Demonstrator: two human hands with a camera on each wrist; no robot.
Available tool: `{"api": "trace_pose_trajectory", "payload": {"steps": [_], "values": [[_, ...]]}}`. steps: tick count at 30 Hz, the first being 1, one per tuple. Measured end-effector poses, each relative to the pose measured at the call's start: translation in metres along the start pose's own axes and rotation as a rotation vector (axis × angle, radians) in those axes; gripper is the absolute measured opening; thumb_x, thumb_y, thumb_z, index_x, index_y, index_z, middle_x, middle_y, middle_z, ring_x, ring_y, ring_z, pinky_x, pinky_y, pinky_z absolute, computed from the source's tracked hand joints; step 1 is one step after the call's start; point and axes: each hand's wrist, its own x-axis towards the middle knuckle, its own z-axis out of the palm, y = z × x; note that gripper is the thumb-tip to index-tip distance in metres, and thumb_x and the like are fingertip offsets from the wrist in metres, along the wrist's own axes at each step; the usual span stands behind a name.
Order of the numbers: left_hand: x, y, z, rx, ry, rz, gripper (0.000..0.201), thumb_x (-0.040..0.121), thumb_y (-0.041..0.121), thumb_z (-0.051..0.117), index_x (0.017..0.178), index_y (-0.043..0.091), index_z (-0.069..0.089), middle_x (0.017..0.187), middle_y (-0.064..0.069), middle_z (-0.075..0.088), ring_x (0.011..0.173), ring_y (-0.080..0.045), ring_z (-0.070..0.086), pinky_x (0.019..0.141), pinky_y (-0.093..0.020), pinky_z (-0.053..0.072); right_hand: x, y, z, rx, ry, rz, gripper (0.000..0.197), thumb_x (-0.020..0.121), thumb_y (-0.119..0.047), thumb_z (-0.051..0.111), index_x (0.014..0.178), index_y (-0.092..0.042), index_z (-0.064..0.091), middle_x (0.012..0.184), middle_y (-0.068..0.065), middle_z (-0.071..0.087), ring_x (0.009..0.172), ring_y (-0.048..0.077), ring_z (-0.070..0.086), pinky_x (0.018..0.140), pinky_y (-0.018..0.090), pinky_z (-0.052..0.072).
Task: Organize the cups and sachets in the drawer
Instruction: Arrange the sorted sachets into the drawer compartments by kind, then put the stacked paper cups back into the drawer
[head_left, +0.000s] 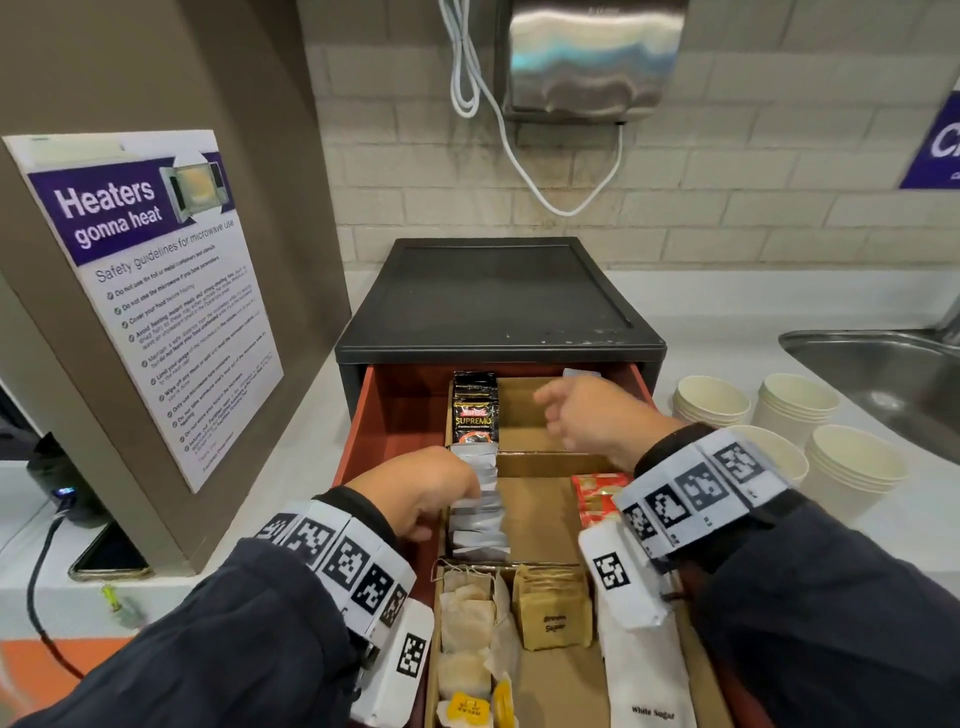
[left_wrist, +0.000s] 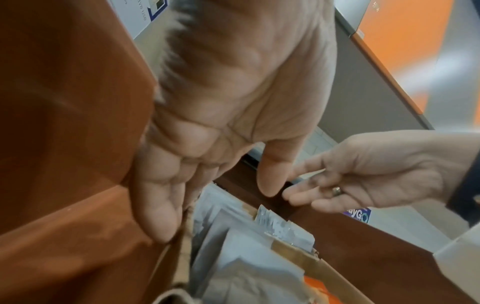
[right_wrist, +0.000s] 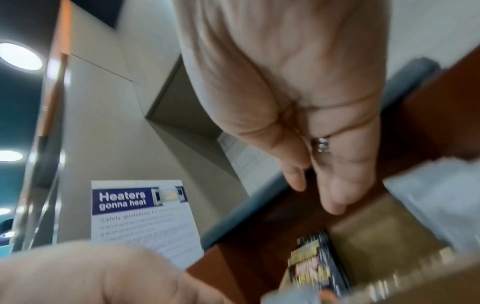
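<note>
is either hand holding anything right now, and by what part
Nothing is held. The left hand has straight fingers resting at the grey sachets, with no grip on them. The right hand hovers open over the drawer.

We cannot see the left hand's (head_left: 415, 488) fingertips from the head view: they dip behind the grey sachets (head_left: 478, 504) beside it. The right hand (head_left: 587, 415) is smeared with motion, and a pale sachet (head_left: 581, 372) beyond its fingers shows only a corner. The right wrist view is blurred throughout, so the black sachets (right_wrist: 315, 265) below that hand are unreadable. Under the right wrist, the red sachets (head_left: 597, 493) are half covered. The white sugar sachet (head_left: 649, 675) nearest us runs off the bottom edge.
</note>
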Motion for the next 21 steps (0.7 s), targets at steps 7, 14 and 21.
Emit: {"api": "trace_pose_trajectory", "payload": {"steps": [7,14,21], "values": [[-0.018,0.034,-0.007,-0.105,0.056,0.174,0.055,0.088,0.015,0.059,0.139,0.011,0.04,0.137,-0.013,0.046,0.123,-0.033,0.046,0.1,-0.043,0.041,-0.056,0.001,-0.093,0.254,0.293,-0.132,0.025,0.08,0.003,0.059,0.089,-0.018,0.068,0.093,0.003,0.069,0.092,0.01,0.057,0.081,0.023,0.041],[-0.043,0.074,0.02,-0.065,0.015,0.347,0.054,0.092,0.022,0.057,0.143,0.023,0.038,0.145,-0.004,0.039,0.13,-0.025,0.038,0.092,-0.032,0.037,-0.076,0.068,-0.116,0.267,0.611,0.006,0.026,0.084,-0.005,0.057,0.104,-0.018,0.067,0.104,-0.001,0.067,0.105,0.02,0.061,0.09,0.027,0.041],[-0.052,0.101,0.044,-0.051,-0.052,0.453,0.047,0.091,0.018,0.058,0.137,0.021,0.045,0.138,-0.004,0.045,0.124,-0.019,0.04,0.088,-0.028,0.034,-0.09,0.135,-0.081,0.185,0.622,0.174,0.041,0.088,-0.012,0.054,0.128,-0.003,0.053,0.126,0.017,0.058,0.115,0.03,0.052,0.093,0.034,0.039]]}}
